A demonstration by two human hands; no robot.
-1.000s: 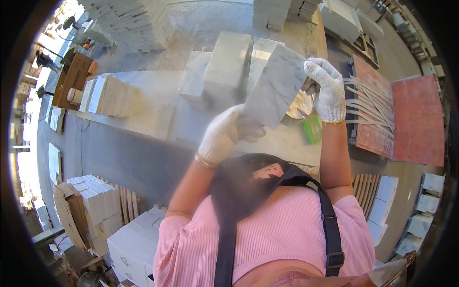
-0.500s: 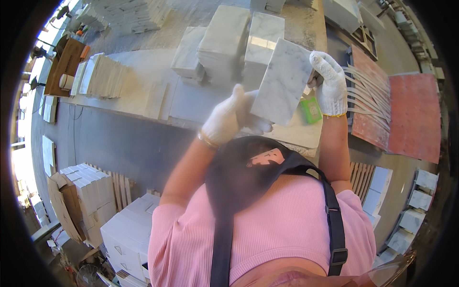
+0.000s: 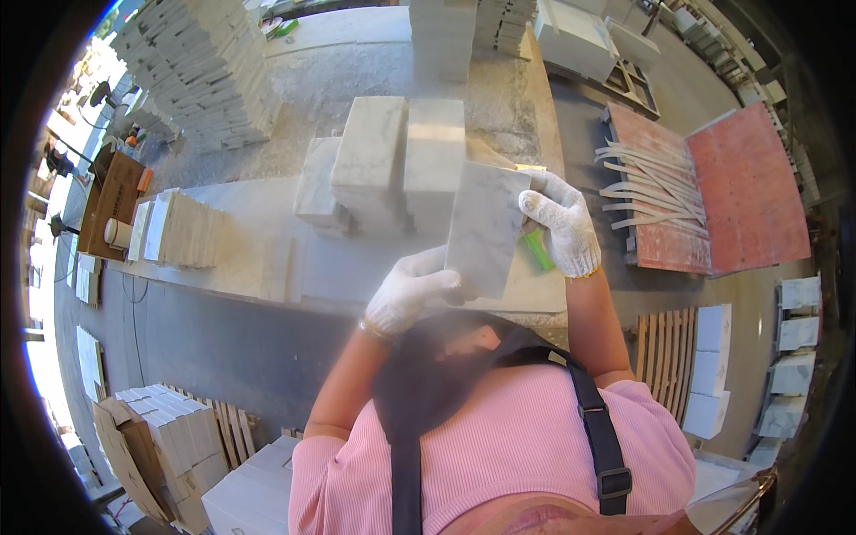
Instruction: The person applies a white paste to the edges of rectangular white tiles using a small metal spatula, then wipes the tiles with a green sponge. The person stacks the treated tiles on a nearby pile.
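A grey-veined white marble tile (image 3: pixel 486 230) is held up tilted above the near side of the work table (image 3: pixel 348 269). My right hand (image 3: pixel 567 225), in a white knit glove, pinches its right edge near the upper corner. At its lower left edge, my gloved left hand (image 3: pixel 408 290) grips with the thumb over the face; the fingers behind are hidden. Just beyond the tile stand three stacks of similar tiles: a low one (image 3: pixel 318 189), a tall one (image 3: pixel 367 152) and another tall one (image 3: pixel 434 156). Partly hidden behind my right hand lies a bright green object (image 3: pixel 539 251).
A row of tiles on edge (image 3: pixel 183 230) stands at the table's left, by a cardboard box (image 3: pixel 113 192). High tile stacks (image 3: pixel 196 71) rise at the far side. Pale straps (image 3: pixel 655 183) lie on a red board (image 3: pixel 749 192) to the right. White boxes (image 3: pixel 183 446) stand at lower left.
My left hand, open with fingers spread beside the tile before, has closed on its lower left edge. The tile has turned more upright. The whole view has shifted, showing more of the far side.
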